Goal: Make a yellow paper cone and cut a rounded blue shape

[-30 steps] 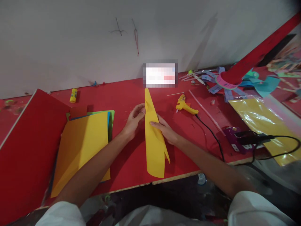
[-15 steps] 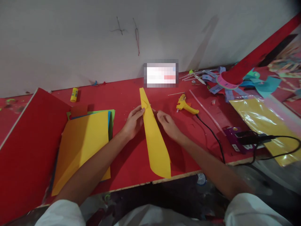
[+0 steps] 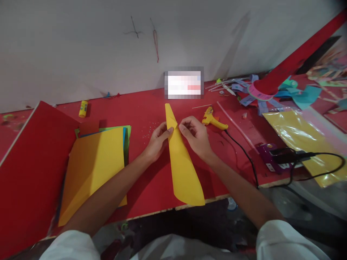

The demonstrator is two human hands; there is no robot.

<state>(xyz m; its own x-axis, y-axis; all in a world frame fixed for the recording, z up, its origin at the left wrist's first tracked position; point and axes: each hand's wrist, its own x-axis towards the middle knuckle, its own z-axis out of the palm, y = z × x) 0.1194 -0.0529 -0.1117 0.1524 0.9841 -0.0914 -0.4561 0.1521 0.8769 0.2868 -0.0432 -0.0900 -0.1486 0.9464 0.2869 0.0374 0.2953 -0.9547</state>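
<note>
Nearest up, white cloth sleeves (image 3: 282, 238), & ahead the yellow sheet (image 3: 185, 173), smooth matte paper curled into a long taper, b/w both hands over the flat red table (image 3: 151, 189), wide rounded end by the front edge, narrow tip pointing away. L hand (image 3: 159, 141) has it pinched nr the upper part, thumb on top, just below a small creased fold. R hand (image 3: 196, 137) is curled close on the opp. side, thumb & fingertips drawn together by that fold; can't tell if they've got paper b/w them. Far L, a stiff red board (image 3: 29, 173) beside a flat paper stack (image 3: 94, 155), yellow on top, blue & green edges showing. Over R: purple box (image 3: 271, 157), glossy plastic packet (image 3: 295, 126), yellow glue gun (image 3: 217, 121) w/ black cord, slim clear rod (image 3: 238, 126). Further back, a stubby yellow cylinder (image 3: 83, 109), then the plain grey wall (image 3: 81, 47).
</note>
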